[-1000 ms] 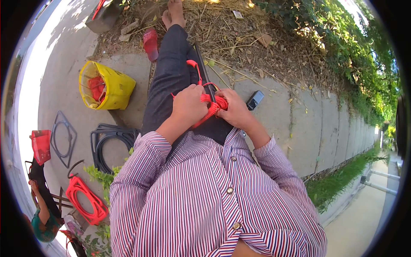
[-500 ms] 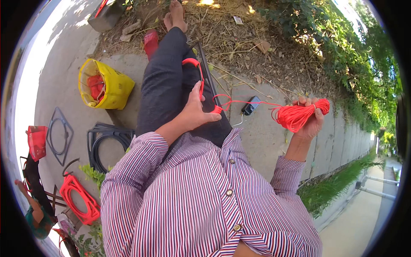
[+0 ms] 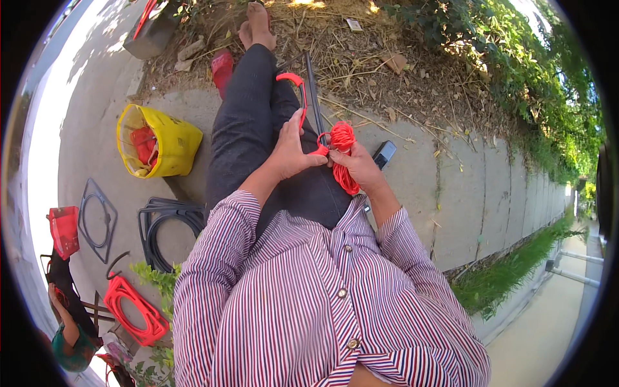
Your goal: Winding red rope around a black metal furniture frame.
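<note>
My left hand (image 3: 290, 151) rests over my thigh, thumb and fingers closed around a red curved strip (image 3: 291, 78), perhaps part of a frame. The strip arches above the fingers and reappears at the thumb. Right beside it, my right hand (image 3: 360, 166) grips a bundle of thin red cord (image 3: 343, 137); one hank stands above the fist and loops hang below. The two hands nearly touch, and a small loop of cord lies between them. Past my fingers runs a dark bar (image 3: 312, 90) along my leg. The right fingertips are partly hidden by the cord.
On the concrete at left stand a yellow bucket (image 3: 184, 145) with red things inside, dark square frames with round openings (image 3: 147, 219) and a red frame (image 3: 155, 322). A small black device (image 3: 385, 155) lies right of my hands. Another person (image 3: 74, 351) is at lower left.
My right hand has come in from the far right with the cord bundle, up against my left hand. The cord stretched between them has gone slack. My left hand stays on the red strip.
</note>
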Demonstrator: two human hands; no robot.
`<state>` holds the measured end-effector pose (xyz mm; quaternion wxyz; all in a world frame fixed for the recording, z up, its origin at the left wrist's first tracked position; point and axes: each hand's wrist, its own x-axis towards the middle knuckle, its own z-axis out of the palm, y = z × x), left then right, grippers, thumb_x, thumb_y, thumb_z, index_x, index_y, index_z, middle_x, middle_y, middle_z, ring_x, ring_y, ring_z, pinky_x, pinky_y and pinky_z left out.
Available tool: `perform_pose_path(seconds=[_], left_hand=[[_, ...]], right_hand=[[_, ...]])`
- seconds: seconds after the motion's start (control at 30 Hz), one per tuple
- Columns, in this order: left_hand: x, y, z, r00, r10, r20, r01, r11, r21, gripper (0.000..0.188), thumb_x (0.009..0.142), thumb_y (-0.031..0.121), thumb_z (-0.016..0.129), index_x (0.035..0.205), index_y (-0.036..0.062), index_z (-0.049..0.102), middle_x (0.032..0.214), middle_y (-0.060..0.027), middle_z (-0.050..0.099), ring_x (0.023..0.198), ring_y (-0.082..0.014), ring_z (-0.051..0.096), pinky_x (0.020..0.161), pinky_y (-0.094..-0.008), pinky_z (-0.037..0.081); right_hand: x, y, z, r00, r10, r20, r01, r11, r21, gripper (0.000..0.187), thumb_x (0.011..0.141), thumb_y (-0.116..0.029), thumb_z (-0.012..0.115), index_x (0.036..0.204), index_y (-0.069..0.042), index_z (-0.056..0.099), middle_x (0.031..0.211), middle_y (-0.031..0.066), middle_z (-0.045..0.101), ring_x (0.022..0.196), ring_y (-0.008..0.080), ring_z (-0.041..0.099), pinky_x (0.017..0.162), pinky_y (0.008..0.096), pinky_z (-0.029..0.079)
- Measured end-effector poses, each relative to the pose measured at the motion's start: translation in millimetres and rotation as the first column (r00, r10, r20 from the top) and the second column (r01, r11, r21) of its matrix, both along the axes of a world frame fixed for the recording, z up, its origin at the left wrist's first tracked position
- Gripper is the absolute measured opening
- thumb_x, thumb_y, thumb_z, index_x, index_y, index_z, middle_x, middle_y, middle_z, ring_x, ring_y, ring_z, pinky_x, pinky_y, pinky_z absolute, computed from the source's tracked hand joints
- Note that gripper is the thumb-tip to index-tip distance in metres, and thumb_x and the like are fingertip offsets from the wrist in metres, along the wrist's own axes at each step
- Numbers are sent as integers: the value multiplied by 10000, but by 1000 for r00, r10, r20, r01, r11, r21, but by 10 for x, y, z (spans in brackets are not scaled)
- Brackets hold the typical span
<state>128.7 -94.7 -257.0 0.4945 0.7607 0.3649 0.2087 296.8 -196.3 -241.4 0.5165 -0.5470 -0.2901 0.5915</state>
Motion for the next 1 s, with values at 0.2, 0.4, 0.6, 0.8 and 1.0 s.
perform_pose_path(seconds=[0.2, 0.4, 0.6, 0.8, 1.0], left_hand=[[43, 9, 38, 999, 30, 20, -27, 992, -122, 1225, 499, 293, 896, 1462, 24, 189, 1190, -184, 430, 1092, -311, 458, 998, -385, 369], [69, -18, -5, 997, 74, -30, -77, 989, -123, 1241, 502, 272, 898, 1462, -1, 162, 1205, -191, 422, 1126, -315, 436, 1014, -386, 357], [100, -81, 136, 993, 105, -49, -109, 990, -84, 1176, 549, 264, 880, 1450, -22, 181, 1317, -226, 375, 1197, -350, 412, 1067, -418, 307], [112, -266, 602, 997, 18, 76, -38, 962, 269, 809, 672, 228, 807, 1355, 58, 409, 1156, -96, 587, 1174, -283, 462, 1016, -483, 282], [54, 111, 473, 919, 335, 208, -322, 942, -95, 223, 895, 232, 620, 869, 11, 616, 644, -149, 621, 545, -328, 597, 558, -424, 474]], right_hand=[[314, -206, 424, 998, -51, 37, 50, 998, 29, 104, 863, -59, 620, 938, -43, 549, 716, 5, 552, 611, 94, 533, 564, 239, 433], [-224, -467, 915, 981, -28, -194, 34, 999, 28, 184, 799, 29, 629, 943, -60, 556, 764, -28, 543, 611, 46, 485, 553, 219, 393], [-161, -365, 1008, 904, 18, -428, 32, 993, 110, 221, 762, 15, 639, 945, -33, 524, 705, 33, 520, 557, 112, 487, 537, 239, 417], [147, -341, 1235, 906, 167, -388, -18, 933, 360, 404, 731, -182, 702, 1047, -9, 519, 800, 136, 557, 621, 225, 567, 549, 304, 444], [376, 166, 700, 212, 229, 950, -367, 920, -140, 257, 823, -81, 609, 1065, 8, 615, 926, 124, 594, 773, 199, 599, 702, 326, 472]])
